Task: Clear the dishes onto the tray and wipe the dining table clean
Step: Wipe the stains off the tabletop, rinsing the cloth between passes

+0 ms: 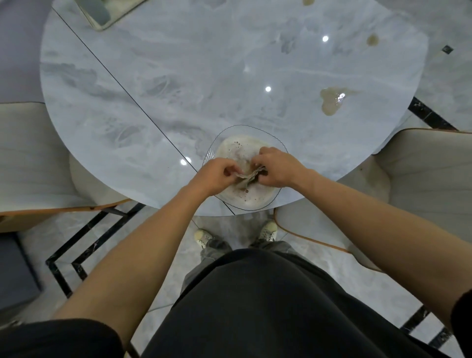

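Note:
A clear glass bowl [231, 138] holding murky brownish liquid stands at the near edge of the round marble table [178, 76]. Over it, my left hand [217, 175] and my right hand [277, 168] each grip one end of a soaked, twisted cloth [249, 177]. The cloth is stretched between the two fists just above the liquid. A brown spill [332, 102] lies on the table to the right, a smaller stain [372, 41] farther back, and another stain [308, 2] at the top edge.
A tray [102, 15] sits at the table's far left, cut off by the frame. Cream chairs stand at the left [33, 158] and right [429, 179] of the table. My shoes [268, 231] are on the tiled floor below the table edge.

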Demonstrator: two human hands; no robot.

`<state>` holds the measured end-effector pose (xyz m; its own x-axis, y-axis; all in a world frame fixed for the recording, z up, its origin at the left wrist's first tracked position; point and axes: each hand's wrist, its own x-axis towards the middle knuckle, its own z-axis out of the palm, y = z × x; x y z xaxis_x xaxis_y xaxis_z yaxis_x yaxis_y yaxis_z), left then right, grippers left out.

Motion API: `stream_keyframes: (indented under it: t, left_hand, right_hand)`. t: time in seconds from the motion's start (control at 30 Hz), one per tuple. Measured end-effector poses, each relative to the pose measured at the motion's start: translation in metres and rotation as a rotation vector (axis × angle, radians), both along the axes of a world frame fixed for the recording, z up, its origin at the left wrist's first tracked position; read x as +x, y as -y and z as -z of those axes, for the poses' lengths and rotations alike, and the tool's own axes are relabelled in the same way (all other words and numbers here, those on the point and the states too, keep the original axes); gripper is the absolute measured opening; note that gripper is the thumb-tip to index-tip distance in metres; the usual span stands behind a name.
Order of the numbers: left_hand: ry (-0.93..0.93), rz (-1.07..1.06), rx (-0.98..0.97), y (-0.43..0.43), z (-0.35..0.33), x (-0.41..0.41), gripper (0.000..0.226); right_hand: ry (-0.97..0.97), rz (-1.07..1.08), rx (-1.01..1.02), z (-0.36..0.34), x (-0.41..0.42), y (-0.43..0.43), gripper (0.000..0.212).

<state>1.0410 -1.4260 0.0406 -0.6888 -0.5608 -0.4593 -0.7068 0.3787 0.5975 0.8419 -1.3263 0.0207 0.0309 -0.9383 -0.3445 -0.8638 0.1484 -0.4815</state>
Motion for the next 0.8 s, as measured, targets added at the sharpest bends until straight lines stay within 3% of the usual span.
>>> stream_keyframes:
  t: [0.1,0.4,0.6,0.8]
  left_hand:
    - [-0.118,-0.104,-0.036,0.000,-0.010,-0.004,0.015]
    - [-0.341,-0.215,-0.071,0.014,-0.051,-0.013,0.019]
    - [-0.403,-0.361,-0.002,0.019,-0.072,-0.011,0.025]
    - [-0.498,-0.426,0.018,0.026,-0.096,-0.012,0.026]
  right_hand:
    - [0.182,0.137,-0.059,-0.006,0.006,0.002,0.033]
    - [0.177,0.300,-0.116,-0.021,-0.006,0.014,0.016]
    - [0.277,0.177,-0.067,-0.067,-0.027,0.022,0.024]
    - [0.410,0.157,-0.061,-0.108,-0.033,0.034,0.013]
